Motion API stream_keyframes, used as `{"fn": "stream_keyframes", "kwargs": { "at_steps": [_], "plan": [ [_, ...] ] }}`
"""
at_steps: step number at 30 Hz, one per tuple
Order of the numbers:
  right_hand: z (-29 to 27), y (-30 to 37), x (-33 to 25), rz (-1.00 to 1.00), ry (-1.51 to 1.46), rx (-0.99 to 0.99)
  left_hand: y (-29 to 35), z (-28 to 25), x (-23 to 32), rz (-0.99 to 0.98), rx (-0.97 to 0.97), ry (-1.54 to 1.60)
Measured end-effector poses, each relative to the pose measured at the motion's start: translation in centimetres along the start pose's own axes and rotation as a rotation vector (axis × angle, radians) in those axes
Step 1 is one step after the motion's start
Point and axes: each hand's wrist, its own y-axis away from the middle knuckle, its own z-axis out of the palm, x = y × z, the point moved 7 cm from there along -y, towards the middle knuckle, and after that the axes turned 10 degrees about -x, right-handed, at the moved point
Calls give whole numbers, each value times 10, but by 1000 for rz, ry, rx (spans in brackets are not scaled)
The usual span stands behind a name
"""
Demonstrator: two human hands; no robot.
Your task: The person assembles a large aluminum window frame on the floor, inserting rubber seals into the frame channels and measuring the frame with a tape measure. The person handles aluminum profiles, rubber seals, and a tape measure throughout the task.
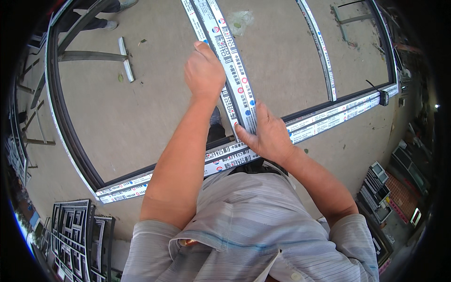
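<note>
A wide aluminium crossbar (235,70), wrapped in printed white protective film with dark grooves, runs away from me across a large window frame (329,123). My left hand (204,73) is closed at the crossbar's left edge, partway along; its fingertips are hidden. Nearer to me, my right hand (271,134) grips the crossbar's near end, where it meets the frame's near rail. The thumb lies over the top face and the fingers run along the right side, partly out of sight. The frame's near rail passes just in front of my waist.
A thinner film-covered bar (322,51) crosses the frame on the right. A small black clamp-like piece (384,97) sits at the near right corner. Grey metal supports (91,56) show inside the frame. Finished frames (70,235) stand at lower left. A person's legs (91,21) appear at upper left.
</note>
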Motion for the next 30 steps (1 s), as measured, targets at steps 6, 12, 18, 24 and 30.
{"fn": "stream_keyframes", "kwargs": {
  "at_steps": [6,12,18,24,30],
  "plan": [
    [0,1,-9,0,137,75,1,0,4,-58,30,-56],
    [8,-2,-6,44,153,46,8,-2,11,-102,49,-139],
    [6,-4,-9,47,125,27,6,-3,8,-39,67,-225],
    [7,-5,-5,68,68,25,-17,-4,-10,-31,-10,-163],
    [0,-1,-10,129,75,4,-107,-48,-120,-416,131,717]
  ]
}}
